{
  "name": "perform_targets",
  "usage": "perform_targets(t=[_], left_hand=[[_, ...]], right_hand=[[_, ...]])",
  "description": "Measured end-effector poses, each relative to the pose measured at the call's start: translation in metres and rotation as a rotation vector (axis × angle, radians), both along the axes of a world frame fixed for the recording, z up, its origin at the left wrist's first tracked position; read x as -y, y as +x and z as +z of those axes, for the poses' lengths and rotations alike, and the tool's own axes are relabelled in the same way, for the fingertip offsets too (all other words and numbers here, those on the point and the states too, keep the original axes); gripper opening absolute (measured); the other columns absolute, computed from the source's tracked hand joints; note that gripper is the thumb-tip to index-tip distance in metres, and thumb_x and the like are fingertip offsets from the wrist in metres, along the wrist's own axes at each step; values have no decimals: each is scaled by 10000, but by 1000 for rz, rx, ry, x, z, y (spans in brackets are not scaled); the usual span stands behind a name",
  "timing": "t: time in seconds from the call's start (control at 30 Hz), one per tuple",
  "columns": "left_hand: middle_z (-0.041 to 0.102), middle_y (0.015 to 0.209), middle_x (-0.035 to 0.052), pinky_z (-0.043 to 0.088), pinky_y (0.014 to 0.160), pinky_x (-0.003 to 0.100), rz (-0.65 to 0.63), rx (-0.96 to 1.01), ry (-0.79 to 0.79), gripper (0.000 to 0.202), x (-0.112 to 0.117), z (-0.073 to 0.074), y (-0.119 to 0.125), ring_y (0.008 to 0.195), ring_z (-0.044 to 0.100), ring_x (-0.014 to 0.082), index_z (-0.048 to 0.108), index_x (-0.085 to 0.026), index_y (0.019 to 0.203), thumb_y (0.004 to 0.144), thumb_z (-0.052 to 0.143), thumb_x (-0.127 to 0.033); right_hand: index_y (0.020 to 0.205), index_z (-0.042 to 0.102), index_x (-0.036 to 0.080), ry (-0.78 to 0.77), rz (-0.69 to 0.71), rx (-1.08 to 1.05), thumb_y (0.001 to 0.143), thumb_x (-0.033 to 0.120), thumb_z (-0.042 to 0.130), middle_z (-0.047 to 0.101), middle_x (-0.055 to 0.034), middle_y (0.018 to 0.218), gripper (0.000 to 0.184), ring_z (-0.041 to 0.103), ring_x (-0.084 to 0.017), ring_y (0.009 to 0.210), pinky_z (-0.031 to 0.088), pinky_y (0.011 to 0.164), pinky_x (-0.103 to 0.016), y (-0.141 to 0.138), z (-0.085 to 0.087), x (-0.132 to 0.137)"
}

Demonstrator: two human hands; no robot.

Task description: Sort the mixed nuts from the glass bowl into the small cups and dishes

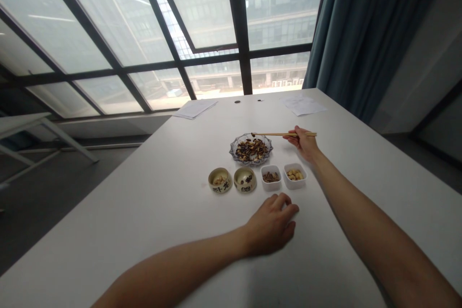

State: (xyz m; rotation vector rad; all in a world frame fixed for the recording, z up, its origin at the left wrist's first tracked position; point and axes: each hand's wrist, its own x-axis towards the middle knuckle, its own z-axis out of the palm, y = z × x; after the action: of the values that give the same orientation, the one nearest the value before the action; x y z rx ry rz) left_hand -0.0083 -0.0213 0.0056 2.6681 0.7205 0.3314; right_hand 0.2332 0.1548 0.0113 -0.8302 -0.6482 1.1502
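Note:
My right hand (303,144) grips a pair of wooden chopsticks (279,134), held level with their tips over the far rim of a glass dish (251,149) of mixed seeds and nuts. In front of the dish stand two round ceramic cups (220,180) (245,180) and two small white square bowls (271,177) (295,175), each holding a few seeds or nuts. My left hand (272,224) rests palm down on the white table (144,211), just in front of the square bowls, with its fingers loosely curled and nothing in it.
Sheets of paper (195,108) (303,105) lie near the table's far edge, with two small dark objects (237,102) between them. A large window is behind, a blue curtain (361,33) at right, and another table (25,125) at left.

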Motion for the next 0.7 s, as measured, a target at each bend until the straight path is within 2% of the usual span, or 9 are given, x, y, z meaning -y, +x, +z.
perform_targets(t=[0.1,0.27,0.4,0.6,0.7], left_hand=[[577,1278,99,484,1094,404,-9,2,2,327,-1,0,-1,1156,548,249,563,-218,1288,968,522,-274],[589,1291,100,486,1088,409,-35,4,-3,347,-3,0,-3,1142,562,249,575,-222,1310,974,517,-286],[595,1307,102,488,1080,414,-59,-3,-5,357,-4,1,-3,1133,567,251,578,-220,1319,978,517,-305],[601,1304,101,486,1083,414,-57,3,-10,366,-5,-1,-3,1133,565,247,583,-219,1322,970,530,-305],[600,1307,97,484,1087,416,-54,8,-9,365,-5,-3,-3,1137,565,249,585,-222,1319,967,530,-299]], right_hand=[[730,669,151,-36,31,-71,1021,239,667,746,-51,604,305,769,-134,574,576,488,-93,15,3,1],[709,655,177,-89,93,-146,981,245,717,724,-14,577,287,722,-114,503,550,418,-91,32,4,9],[695,660,168,-135,156,-167,1015,228,652,715,-20,571,326,666,-86,439,528,399,-89,36,3,15],[641,654,142,-201,271,-164,1019,200,595,691,-47,566,386,587,-59,369,380,294,-73,36,7,22],[638,658,137,-210,293,-164,1009,190,585,692,-51,571,382,558,-51,349,376,293,-75,36,8,24]])
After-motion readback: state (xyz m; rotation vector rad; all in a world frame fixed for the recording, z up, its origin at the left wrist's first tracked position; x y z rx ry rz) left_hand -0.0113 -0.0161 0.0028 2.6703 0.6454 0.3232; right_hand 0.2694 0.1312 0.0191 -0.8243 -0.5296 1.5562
